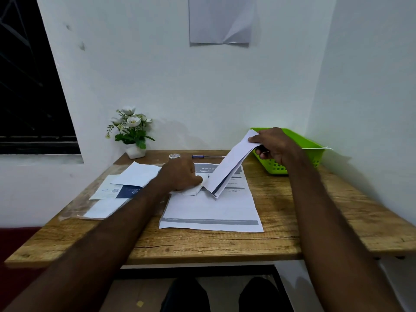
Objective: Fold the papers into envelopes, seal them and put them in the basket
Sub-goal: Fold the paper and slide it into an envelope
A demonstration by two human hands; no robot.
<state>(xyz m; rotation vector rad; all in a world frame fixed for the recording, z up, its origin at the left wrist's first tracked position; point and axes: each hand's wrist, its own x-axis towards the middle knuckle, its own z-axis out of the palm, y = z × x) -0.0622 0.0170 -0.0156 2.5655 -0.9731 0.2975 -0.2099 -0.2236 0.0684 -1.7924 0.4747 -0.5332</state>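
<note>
My right hand (273, 144) grips the upper end of a folded white paper (227, 170), which is lifted and slants down to a printed sheet (209, 208) lying flat on the wooden table (281, 221). My left hand (180, 175) pinches a small folded white piece (197, 186) on that sheet, right beside the lower end of the lifted paper. A green plastic basket (313, 146) stands at the table's back right, just behind my right hand; a white paper edge pokes over its right rim.
Loose papers and a dark blue card (129, 191) lie at the table's left. A roll of tape (174, 156) and a blue pen (207, 156) sit near the back edge. A potted white flower (131, 131) stands at the back left. White walls close off the back and right.
</note>
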